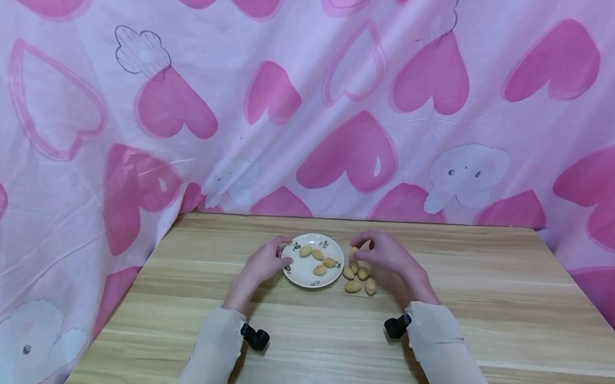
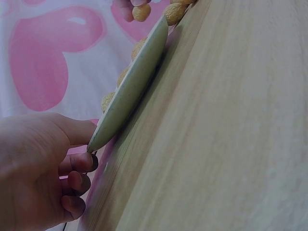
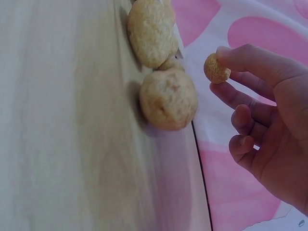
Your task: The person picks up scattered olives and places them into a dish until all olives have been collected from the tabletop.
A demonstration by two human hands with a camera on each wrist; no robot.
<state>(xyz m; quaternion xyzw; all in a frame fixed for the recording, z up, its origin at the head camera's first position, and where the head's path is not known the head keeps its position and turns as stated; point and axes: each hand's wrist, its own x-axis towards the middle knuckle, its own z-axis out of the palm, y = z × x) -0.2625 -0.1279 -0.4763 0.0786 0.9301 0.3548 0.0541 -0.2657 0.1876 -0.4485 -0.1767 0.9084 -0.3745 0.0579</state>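
on one plate (image 1: 305, 265): four nuts (image 1: 320, 270) | beside: five | left fingers (image 2: 77, 163) pinch rim (image 1: 297, 280) | right fingers (image 3: 255, 62) pinch one nut (image 3: 216, 69)

The head view looked forward and down at the round white patterned plate (image 1: 305, 266). Low, close wrist views flanked it, facing forward; head and left-wrist views shared it.

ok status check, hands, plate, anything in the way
Left hand pinches plate by rim. Right hand pinches one nut above table. Four more nuts on plate. Nothing visibly in the way.
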